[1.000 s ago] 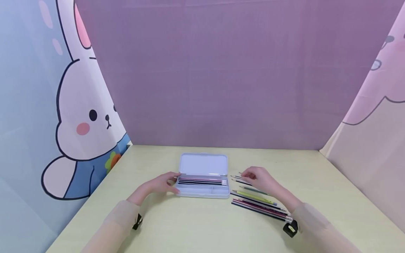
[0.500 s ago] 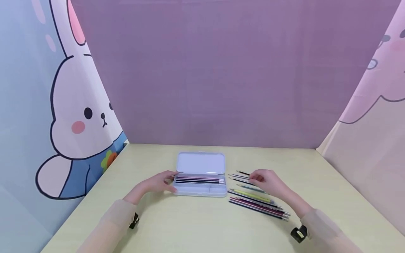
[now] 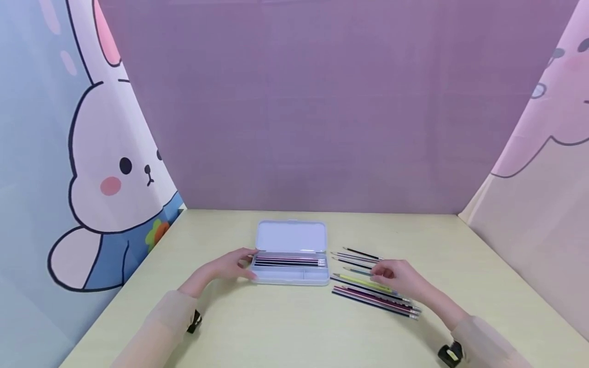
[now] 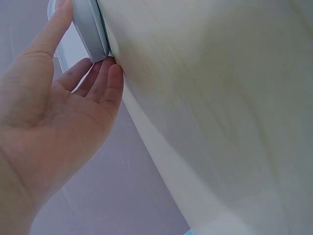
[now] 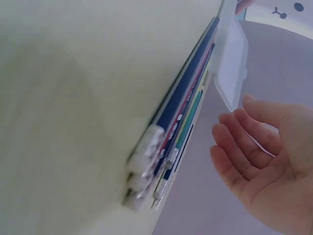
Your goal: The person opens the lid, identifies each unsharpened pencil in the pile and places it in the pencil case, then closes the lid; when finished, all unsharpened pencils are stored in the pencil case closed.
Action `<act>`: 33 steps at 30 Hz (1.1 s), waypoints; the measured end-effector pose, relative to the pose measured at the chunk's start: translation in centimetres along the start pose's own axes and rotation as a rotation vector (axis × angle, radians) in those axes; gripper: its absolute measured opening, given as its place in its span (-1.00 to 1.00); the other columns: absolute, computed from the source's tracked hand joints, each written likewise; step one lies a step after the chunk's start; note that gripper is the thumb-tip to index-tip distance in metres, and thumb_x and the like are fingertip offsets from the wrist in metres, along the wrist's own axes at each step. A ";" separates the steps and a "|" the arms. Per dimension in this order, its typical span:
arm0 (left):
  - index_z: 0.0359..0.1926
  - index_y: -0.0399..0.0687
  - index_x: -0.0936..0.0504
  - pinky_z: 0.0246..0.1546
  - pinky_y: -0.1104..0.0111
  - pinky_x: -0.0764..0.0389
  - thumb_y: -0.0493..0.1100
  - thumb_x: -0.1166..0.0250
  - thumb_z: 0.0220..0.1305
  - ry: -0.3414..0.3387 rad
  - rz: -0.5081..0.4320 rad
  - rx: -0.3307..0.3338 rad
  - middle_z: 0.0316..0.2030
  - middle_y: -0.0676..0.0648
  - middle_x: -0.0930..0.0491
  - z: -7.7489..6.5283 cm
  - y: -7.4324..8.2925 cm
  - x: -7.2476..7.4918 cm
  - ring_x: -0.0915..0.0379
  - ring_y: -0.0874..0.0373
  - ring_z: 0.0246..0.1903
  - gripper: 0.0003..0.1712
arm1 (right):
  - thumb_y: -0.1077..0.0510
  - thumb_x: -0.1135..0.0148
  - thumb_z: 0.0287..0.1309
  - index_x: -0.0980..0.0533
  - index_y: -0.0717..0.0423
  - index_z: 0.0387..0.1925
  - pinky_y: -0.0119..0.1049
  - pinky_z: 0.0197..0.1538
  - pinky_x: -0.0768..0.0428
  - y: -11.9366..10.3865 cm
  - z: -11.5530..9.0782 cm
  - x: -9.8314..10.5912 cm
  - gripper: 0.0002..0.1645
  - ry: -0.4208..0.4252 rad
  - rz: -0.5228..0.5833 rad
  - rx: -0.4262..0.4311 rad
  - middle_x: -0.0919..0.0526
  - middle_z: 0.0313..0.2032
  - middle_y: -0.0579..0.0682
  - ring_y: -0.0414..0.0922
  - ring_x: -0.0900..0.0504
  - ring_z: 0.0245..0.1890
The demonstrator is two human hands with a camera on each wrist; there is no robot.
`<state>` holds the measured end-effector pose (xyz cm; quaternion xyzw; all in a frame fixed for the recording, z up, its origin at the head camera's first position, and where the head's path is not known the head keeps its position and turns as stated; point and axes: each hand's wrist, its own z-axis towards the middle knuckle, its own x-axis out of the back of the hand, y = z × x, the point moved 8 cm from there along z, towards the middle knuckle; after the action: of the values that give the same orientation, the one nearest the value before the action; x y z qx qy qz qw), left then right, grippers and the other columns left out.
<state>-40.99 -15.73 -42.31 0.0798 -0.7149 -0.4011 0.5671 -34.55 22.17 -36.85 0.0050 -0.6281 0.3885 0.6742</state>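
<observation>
A white pencil case (image 3: 279, 278) lies with its lid raised, several dark and pink pencils (image 3: 290, 262) in its rear compartment. My left hand (image 3: 230, 265) holds its left end, thumb at the front corner and fingers at the back. The left wrist view shows thumb and fingertips on the case (image 4: 93, 34). To the right of the case, loose pencils lie in a slanted row. My right hand (image 3: 399, 276) hovers at the right ends of a teal pencil (image 3: 359, 271) and a yellow pencil (image 3: 368, 283). Its fingers (image 5: 239, 161) are loosely bent, nothing between them.
Nearer the person, several dark and red pencils (image 3: 375, 302) with metal-and-white ends lie bunched together. A few dark pencils, including a short black one (image 3: 361, 252), lie farther back. A purple curtain (image 3: 294, 112) rises behind the table (image 3: 257, 327).
My right hand has moved right and toward me along the row, uncovering the short black pencil at the back. My left hand stays on the pencil case. The head view has shifted slightly.
</observation>
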 end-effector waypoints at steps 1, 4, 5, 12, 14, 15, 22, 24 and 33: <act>0.33 -0.27 -0.24 0.12 0.04 -0.47 0.00 -0.43 0.03 0.000 0.000 0.003 0.22 -0.28 -0.34 0.0 -0.1 0.0 -0.34 -0.17 0.14 -0.08 | 0.11 -0.24 0.16 -0.60 0.15 -0.25 -0.48 -0.43 -0.54 0.1 -0.2 -0.1 -0.81 -0.006 0.002 -0.003 -0.62 -0.44 -0.16 -0.37 -0.49 -0.49; 0.33 -0.26 -0.24 0.12 0.05 -0.47 0.01 -0.44 0.02 0.001 0.002 0.010 0.23 -0.27 -0.34 0.0 -0.2 0.0 -0.34 -0.17 0.14 -0.07 | 0.12 -0.24 0.16 -0.61 0.15 -0.26 -0.48 -0.45 -0.51 0.3 -0.6 -0.3 -0.82 -0.023 -0.003 0.002 -0.61 -0.46 -0.19 -0.41 -0.44 -0.51; 0.33 -0.26 -0.24 0.12 0.05 -0.47 0.00 -0.44 0.02 0.002 0.000 0.010 0.23 -0.27 -0.34 0.0 -0.2 0.0 -0.34 -0.16 0.14 -0.07 | 0.12 -0.25 0.16 -0.61 0.15 -0.27 -0.48 -0.46 -0.50 0.4 -0.7 -0.3 -0.83 -0.025 -0.006 0.002 -0.60 -0.47 -0.20 -0.42 -0.43 -0.52; 0.34 -0.26 -0.23 0.12 0.05 -0.48 0.02 -0.43 0.03 -0.002 0.004 0.001 0.22 -0.28 -0.34 0.0 -0.2 -0.1 -0.34 -0.16 0.14 -0.07 | 0.15 -0.25 0.14 -0.61 0.10 -0.35 -0.49 -0.48 -0.47 0.8 -1.5 -0.7 -0.90 -0.037 -0.007 0.031 -0.61 -0.50 -0.21 -0.45 -0.39 -0.55; 0.34 -0.27 -0.23 0.12 0.05 -0.48 0.04 -0.42 0.04 -0.006 0.012 -0.001 0.23 -0.28 -0.34 0.0 -0.1 -0.1 -0.34 -0.16 0.14 -0.07 | 0.17 -0.26 0.13 -0.61 0.09 -0.37 -0.49 -0.47 -0.49 0.9 -1.7 -0.8 -0.93 -0.043 -0.001 0.043 -0.61 -0.50 -0.20 -0.45 -0.41 -0.54; 0.34 -0.26 -0.23 0.12 0.05 -0.48 0.04 -0.42 0.04 -0.006 0.012 0.000 0.23 -0.28 -0.34 0.0 -0.1 -0.1 -0.34 -0.16 0.14 -0.06 | 0.18 -0.26 0.13 -0.61 0.09 -0.38 -0.49 -0.46 -0.50 1.0 -1.8 -0.9 -0.94 -0.047 0.001 0.047 -0.61 -0.49 -0.20 -0.45 -0.43 -0.52; 0.34 -0.26 -0.22 0.13 0.05 -0.47 0.05 -0.41 0.04 -0.006 0.013 0.001 0.23 -0.28 -0.33 -0.1 0.1 0.0 -0.34 -0.16 0.15 -0.06 | 0.24 -0.29 0.07 -0.62 0.14 -0.39 -0.48 -0.43 -0.52 1.3 -2.0 -0.9 -0.96 -0.067 -0.003 0.063 -0.63 -0.47 -0.15 -0.43 -0.47 -0.49; 0.34 -0.27 -0.22 0.12 0.05 -0.48 0.04 -0.41 0.04 -0.006 0.013 -0.004 0.23 -0.29 -0.34 -0.1 0.2 0.0 -0.34 -0.17 0.14 -0.07 | 0.25 -0.30 0.06 -0.62 0.13 -0.39 -0.48 -0.43 -0.52 1.4 -2.0 -0.9 -0.96 -0.068 -0.011 0.054 -0.63 -0.46 -0.15 -0.42 -0.46 -0.49; 0.33 -0.26 -0.24 0.12 0.05 -0.47 0.01 -0.43 0.03 -0.002 -0.002 0.006 0.22 -0.28 -0.35 0.0 0.0 -0.1 -0.34 -0.16 0.14 -0.08 | 0.27 -0.31 0.02 -0.61 0.10 -0.42 -0.48 -0.43 -0.52 2.1 -2.1 -1.2 -0.96 -0.087 -0.025 0.018 -0.61 -0.46 -0.17 -0.43 -0.45 -0.50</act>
<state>-40.99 -15.73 -42.39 0.0819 -0.7164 -0.3997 0.5659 -33.80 24.07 -39.34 0.0360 -0.6531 0.3850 0.6511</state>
